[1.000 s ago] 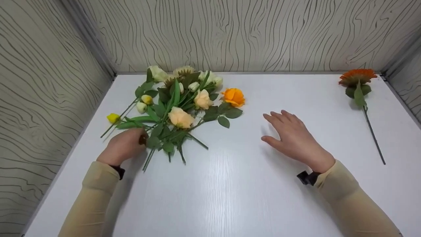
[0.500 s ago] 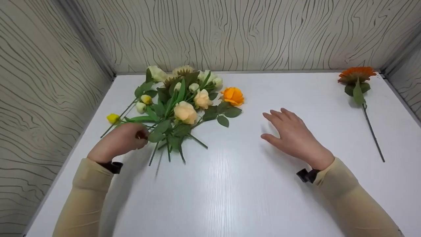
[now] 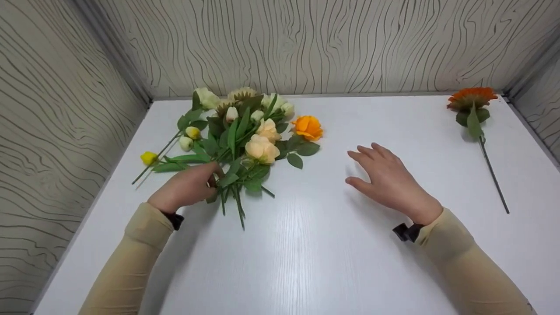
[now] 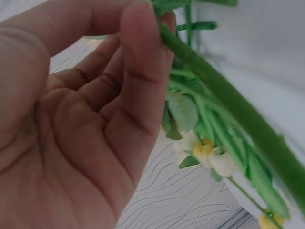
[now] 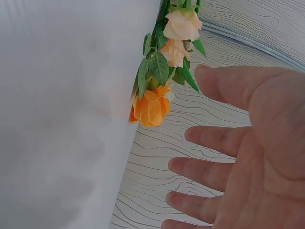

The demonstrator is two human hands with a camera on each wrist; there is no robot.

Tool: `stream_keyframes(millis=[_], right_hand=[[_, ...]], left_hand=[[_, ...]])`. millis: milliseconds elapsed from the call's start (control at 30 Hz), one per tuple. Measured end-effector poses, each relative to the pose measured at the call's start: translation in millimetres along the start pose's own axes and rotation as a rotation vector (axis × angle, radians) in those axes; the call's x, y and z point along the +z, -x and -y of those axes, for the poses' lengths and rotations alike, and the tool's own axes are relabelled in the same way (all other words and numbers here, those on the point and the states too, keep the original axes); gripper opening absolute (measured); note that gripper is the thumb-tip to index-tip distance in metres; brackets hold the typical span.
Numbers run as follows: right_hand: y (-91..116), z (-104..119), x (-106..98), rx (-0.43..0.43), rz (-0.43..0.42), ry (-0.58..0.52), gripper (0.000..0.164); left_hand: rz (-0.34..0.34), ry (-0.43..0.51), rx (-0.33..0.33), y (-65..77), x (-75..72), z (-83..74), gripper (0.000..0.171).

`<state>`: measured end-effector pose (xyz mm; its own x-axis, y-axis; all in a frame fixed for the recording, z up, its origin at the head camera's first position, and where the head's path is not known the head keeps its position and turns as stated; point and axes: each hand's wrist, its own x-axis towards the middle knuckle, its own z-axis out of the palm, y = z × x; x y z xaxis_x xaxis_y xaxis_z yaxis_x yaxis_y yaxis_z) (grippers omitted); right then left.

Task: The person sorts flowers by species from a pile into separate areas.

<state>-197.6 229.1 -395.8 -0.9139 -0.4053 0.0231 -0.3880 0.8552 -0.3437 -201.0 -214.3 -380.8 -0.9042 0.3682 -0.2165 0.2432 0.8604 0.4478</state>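
My left hand [image 3: 186, 188] pinches the stem of a peach rose [image 3: 262, 149] between thumb and fingertips. In the left wrist view that green stem [image 4: 228, 102] slants down to the right from the fingertips. The rose's head is tilted toward the right over the pile. Around it lie a second peach rose [image 3: 268, 130], an orange rose [image 3: 308, 127], white tulips [image 3: 232, 114] and yellow tulips [image 3: 192, 132], their stems crossing. My right hand [image 3: 389, 186] hovers over the table with fingers spread, holding nothing; the right wrist view shows its palm [image 5: 267, 176].
An orange-red gerbera-like flower [image 3: 471, 99] lies alone at the far right, stem toward me. The white table [image 3: 297, 245] ends at wood-patterned panels [image 3: 280, 48] at the back and sides. A single yellow bud [image 3: 148, 158] lies at the pile's left.
My left hand lifted slightly left, then moved right with the peach rose, whose head shifted right across the pile. My right hand has stayed about where it was.
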Motion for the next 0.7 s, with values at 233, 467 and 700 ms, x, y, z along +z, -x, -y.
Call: stream_keyframes(millis=[233,467,700], right_hand=[[-0.2,-0.4,0.4,0.000,-0.001,0.007,0.066],[0.5,-0.9,2.4,-0.008,-0.015,0.004,0.064],[-2.1,0.5,3.4,0.006,0.010,0.014,0.065]], left_hand=[[-0.115,-0.036,-0.049,-12.8,5.4,-1.8,0.025],[-0.152,0.181,-0.215,-50.5,-4.7,-6.7,0.035],[-0.122,0.349,-0.266,-74.5,-6.1,-0.4,0.045]])
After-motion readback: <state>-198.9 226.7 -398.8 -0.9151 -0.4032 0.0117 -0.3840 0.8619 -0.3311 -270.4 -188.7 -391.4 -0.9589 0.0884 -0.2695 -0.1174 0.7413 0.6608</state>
